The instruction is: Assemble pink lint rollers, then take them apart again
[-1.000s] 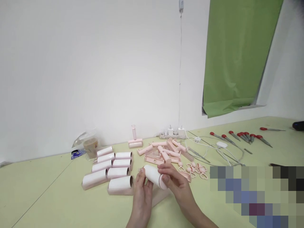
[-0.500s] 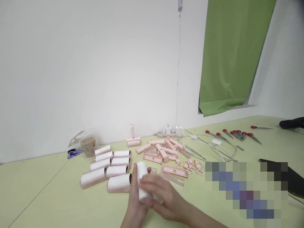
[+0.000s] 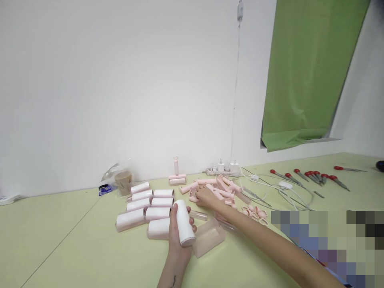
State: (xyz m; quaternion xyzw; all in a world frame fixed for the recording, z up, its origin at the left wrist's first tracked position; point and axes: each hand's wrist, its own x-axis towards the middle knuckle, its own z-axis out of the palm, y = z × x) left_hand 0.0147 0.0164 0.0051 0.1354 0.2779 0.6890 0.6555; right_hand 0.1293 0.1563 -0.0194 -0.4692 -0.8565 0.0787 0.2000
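Evidently, left hand [image 3: 176,243] grips white roll [image 3: 184,223], long axis away, slightly left; right hand's [image 3: 205,196] hold unclear.

Matt paper roll [image 3: 184,224], smooth plastic parts [image 3: 216,193]

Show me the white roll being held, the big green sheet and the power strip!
White roll [image 3: 185,224]: head view, middle of its side.
Green sheet [image 3: 312,76]: head view, middle of its front.
Power strip [image 3: 223,173]: head view, its front edge.

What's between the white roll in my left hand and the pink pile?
In the head view, a see-through tube lies between the white roll and the pink pile, with your left fingertips nearer the roll.
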